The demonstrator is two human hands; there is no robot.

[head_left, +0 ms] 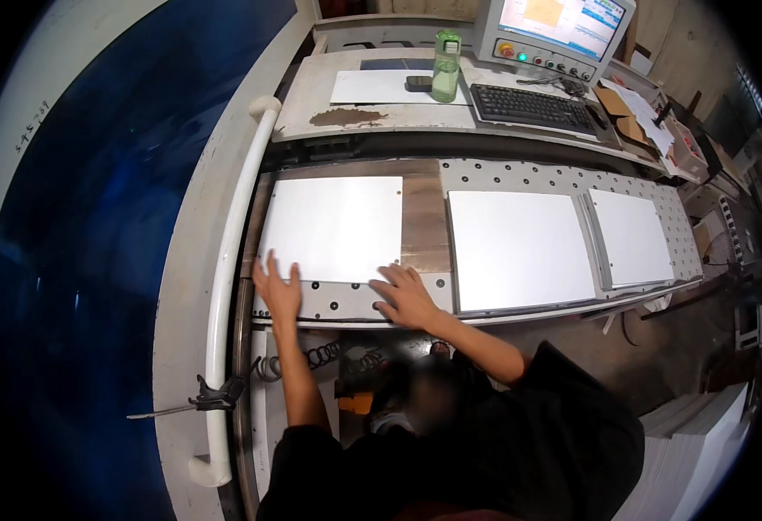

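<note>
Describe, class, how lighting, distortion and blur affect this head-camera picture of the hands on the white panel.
Head view: fisheye bends the white rail and table edge into curves, corners go black; bright light washes out the white panel beside the left hand and right hand; the monitor glares; a smudged blurred patch sits below the hands.

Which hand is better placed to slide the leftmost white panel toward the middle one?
Left, probably. The left hand lies flat at the panel's near-left edge, fingers on it. The right hand rests mostly on the perforated strip at the near-right corner, barely touching the panel.
</note>
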